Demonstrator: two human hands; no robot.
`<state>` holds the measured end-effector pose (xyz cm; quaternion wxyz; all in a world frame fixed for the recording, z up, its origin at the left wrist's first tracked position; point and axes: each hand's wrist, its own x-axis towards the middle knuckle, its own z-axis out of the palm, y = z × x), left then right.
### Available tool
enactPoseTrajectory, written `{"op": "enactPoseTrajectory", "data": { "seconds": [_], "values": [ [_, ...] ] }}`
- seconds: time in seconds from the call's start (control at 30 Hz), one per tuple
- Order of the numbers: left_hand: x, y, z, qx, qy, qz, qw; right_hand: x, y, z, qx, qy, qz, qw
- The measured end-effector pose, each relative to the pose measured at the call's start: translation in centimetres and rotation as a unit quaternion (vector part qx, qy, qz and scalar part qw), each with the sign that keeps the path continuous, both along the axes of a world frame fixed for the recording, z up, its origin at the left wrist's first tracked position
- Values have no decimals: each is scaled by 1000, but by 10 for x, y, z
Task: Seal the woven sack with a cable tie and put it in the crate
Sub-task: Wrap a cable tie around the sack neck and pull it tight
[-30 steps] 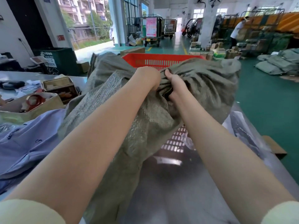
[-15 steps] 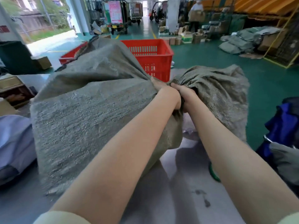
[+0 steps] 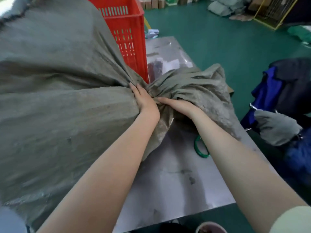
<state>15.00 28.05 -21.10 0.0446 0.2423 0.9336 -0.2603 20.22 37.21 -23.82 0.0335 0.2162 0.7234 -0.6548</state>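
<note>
Change: the sack [image 3: 58, 98] now lies lower on the table [image 3: 168, 182], neck twisted tighter.
Left hand [image 3: 144, 100]: fingers clamped on the neck.
Right hand [image 3: 178, 105]: gripping the bunched mouth.
Crate [image 3: 127, 31]: at 12 o'clock.
Meaning: neck ready; no cable tie visible.

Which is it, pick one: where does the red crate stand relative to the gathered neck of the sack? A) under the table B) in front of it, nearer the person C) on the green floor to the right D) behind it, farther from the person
D: the red crate rises beyond the gathered neck of the sack, which both hands pinch together, left hand and right hand.
</note>
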Motion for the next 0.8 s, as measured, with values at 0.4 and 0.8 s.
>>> {"op": "enactPoseTrajectory", "data": {
  "seconds": [0.4,0.8],
  "values": [
    [18,32,5,154,-120,-71,978,32,29,-26,143,-24,-6,989],
    [-2,51,-44,145,-87,-24,985,33,79,-14,96,1,-142,985]
  ]
}}
